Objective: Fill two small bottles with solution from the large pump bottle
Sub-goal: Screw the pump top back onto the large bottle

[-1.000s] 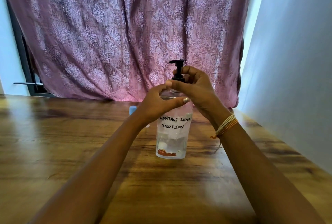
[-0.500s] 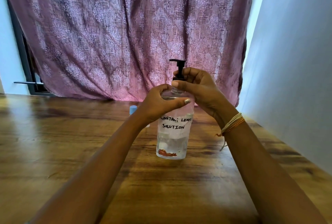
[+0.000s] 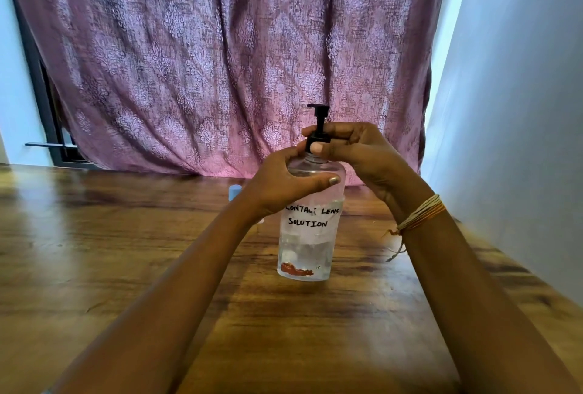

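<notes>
Centre frame: clear plastic pump bottle (image 3: 307, 229) shoulder gripped by left hand (image 3: 280, 185); black pump collar (image 3: 317, 142) pinched by right hand (image 3: 356, 153) fingers. Spill risked if bottle tipped while collar loosened.

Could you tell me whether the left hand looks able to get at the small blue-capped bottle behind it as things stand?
Probably yes, once it lets go: the left hand now grips the pump bottle, and the small bottle stands just behind its wrist, with nothing visible between.

Open wooden table (image 3: 94, 251) left; wall (image 3: 520, 141) crowds the right.
</notes>
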